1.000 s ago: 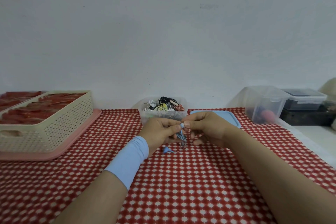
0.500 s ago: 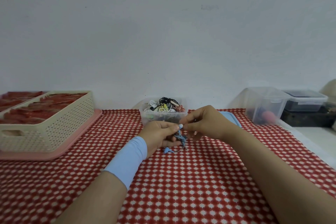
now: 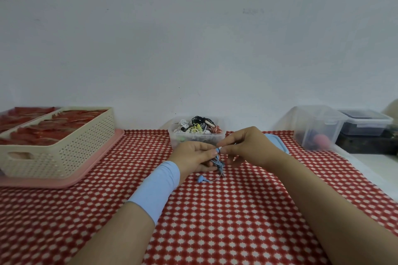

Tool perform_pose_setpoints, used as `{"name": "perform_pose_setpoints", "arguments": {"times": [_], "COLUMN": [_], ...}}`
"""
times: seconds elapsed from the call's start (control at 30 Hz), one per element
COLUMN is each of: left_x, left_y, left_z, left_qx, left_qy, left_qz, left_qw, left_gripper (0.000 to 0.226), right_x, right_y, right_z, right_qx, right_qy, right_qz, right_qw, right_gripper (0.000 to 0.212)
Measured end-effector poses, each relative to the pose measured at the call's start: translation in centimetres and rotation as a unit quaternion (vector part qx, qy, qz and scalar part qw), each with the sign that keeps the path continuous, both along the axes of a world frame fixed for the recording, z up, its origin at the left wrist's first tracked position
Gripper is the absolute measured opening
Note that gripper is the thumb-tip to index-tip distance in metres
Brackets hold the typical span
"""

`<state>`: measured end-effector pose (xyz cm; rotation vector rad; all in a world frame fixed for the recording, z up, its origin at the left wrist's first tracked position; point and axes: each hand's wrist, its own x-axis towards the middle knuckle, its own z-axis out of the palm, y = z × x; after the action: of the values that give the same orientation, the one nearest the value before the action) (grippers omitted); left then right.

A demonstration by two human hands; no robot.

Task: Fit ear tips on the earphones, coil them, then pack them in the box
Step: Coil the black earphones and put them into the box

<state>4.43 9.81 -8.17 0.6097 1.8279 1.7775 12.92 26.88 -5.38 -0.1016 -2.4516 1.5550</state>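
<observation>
Blue wired earphones (image 3: 218, 162) hang in a loose bundle between my hands above the red checked cloth. My left hand (image 3: 193, 156), with a light blue sleeve on the wrist, grips the cable bundle. My right hand (image 3: 247, 146) pinches a blue earbud end at the fingertips, touching the left fingertips. The other blue earbud (image 3: 202, 179) lies on the cloth just below my left hand. A clear tub (image 3: 198, 135) of mixed coloured earphones stands right behind my hands.
A cream perforated basket (image 3: 60, 153) of red packs sits on a pink tray (image 3: 103, 155) at the left. A blue lid (image 3: 277, 142) lies behind my right hand. Clear containers (image 3: 316, 127) and a dark-filled one (image 3: 366, 122) stand at the right.
Both hands stay together at the centre. My right hand has shifted slightly right and up at the earbud end, and the cable bundle hangs a little lower from my left hand.
</observation>
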Motion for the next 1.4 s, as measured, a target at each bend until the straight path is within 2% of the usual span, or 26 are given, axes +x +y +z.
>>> {"name": "perform_pose_setpoints", "arguments": {"times": [0.3,0.47,0.6,0.8,0.93,1.2,1.4], "left_x": [0.04,-0.14,0.04,0.24,0.09,0.59,0.81], "left_y": [-0.31,-0.58,-0.73,-0.87,-0.61,-0.28,-0.45], "left_z": [0.09,0.03,0.34,0.93,0.47,0.13,0.45], "left_qx": [0.007,-0.020,-0.027,-0.060,-0.081,-0.009,0.043], "left_qy": [0.015,0.025,0.028,0.092,0.140,0.060,0.004], "left_qz": [0.008,-0.037,-0.062,-0.050,-0.035,-0.058,-0.097], "left_qw": [1.000,0.999,0.997,0.993,0.986,0.996,0.994], "left_gripper": [0.012,0.021,0.016,0.010,0.010,0.012,0.012], "right_x": [0.40,0.62,0.68,0.62,0.69,0.65,0.66], "right_y": [0.01,0.54,0.59,0.36,0.49,0.51,0.43], "right_z": [0.17,0.13,0.10,0.17,0.32,-0.01,-0.52], "right_qx": [-0.049,-0.061,-0.068,-0.139,-0.145,-0.174,-0.174], "right_qy": [-0.029,-0.072,-0.090,-0.152,-0.169,-0.171,-0.110], "right_qz": [0.044,0.067,0.071,0.066,0.062,0.082,0.105], "right_qw": [0.997,0.993,0.991,0.976,0.973,0.966,0.973], "right_gripper": [0.015,0.016,0.015,0.011,0.013,0.012,0.014]}}
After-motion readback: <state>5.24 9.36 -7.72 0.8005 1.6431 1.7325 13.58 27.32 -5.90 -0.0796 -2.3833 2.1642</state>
